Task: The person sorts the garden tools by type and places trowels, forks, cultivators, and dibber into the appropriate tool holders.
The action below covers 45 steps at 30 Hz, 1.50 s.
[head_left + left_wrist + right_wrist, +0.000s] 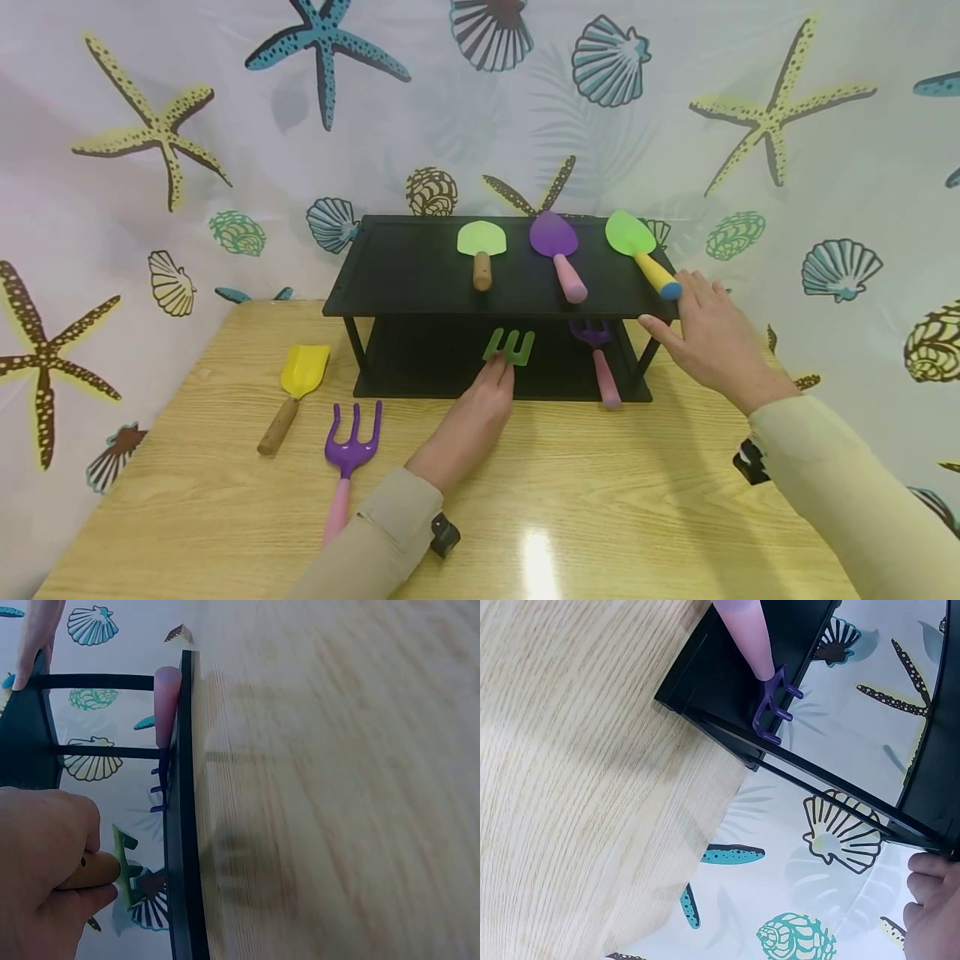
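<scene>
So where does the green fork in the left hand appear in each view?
Head: just right of and below centre, with the left hand on the green fork.
Left wrist: lower left, its brown handle between thumb and fingers.
Right wrist: not in it.
Shared landmark: the pink-handled purple fork on the rack's lower shelf.

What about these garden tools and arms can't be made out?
Green fork, handle end: hidden by left hand, head and left wrist views.
Nearer purple fork, handle end: covered by left sleeve, head view.
Right sleeve, upper part: cut off by frame edge, head view.
</scene>
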{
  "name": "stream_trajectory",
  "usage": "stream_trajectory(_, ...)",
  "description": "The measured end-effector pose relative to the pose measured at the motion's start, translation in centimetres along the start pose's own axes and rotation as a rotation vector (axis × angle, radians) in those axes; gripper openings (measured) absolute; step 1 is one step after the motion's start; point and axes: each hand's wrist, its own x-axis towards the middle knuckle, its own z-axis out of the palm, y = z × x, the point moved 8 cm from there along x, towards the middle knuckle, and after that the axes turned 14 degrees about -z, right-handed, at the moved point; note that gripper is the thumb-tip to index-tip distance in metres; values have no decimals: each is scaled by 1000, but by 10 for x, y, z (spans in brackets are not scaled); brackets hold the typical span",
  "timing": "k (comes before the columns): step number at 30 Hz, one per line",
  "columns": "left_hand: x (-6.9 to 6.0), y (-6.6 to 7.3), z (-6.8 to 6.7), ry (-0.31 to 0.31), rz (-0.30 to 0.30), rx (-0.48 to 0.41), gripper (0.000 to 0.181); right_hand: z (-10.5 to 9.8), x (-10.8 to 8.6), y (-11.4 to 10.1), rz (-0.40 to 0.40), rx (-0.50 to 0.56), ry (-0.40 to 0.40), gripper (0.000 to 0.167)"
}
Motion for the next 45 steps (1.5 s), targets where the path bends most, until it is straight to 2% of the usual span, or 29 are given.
stream_trajectory(2,5,3,4,5,6,46,40,0,0,0,0,2,1,97)
stream_trajectory(5,12,6,10,-15,-6,36,39,0,0,0,0,3,1,97)
stream_trajectory(8,17,11,18,-71,-21,5,40,1,-1,1,1,0,-1,97)
stream_trajectory(12,20,18,30,-186,-62,-32,43,1,-1,1,3,-2,-6,97)
stream_trajectory(15,21,23,37,-224,-71,6,44,1,-1,0,3,-1,-11,97)
stream_trajectory(19,23,33,45,-195,-35,133,46,-1,-1,0,6,1,-14,98)
stream_trajectory(21,25,36,49,-180,-32,165,46,-1,-1,-1,8,-1,-14,98)
stream_trajectory(30,34,45,57,-112,-82,163,38,0,-1,0,6,3,-2,97)
stream_trajectory(37,41,48,60,-53,-87,227,36,0,-1,-1,8,18,-2,97)
stream_trajectory(39,43,47,62,-58,-93,213,36,0,-1,-2,6,20,1,97)
stream_trajectory(41,45,47,64,-91,-98,186,39,0,-1,-2,6,23,5,97)
stream_trajectory(43,47,44,66,-159,-134,87,45,-1,-1,-2,6,23,10,97)
stream_trajectory(45,47,39,70,-256,-201,-66,55,-1,-1,-1,9,22,11,97)
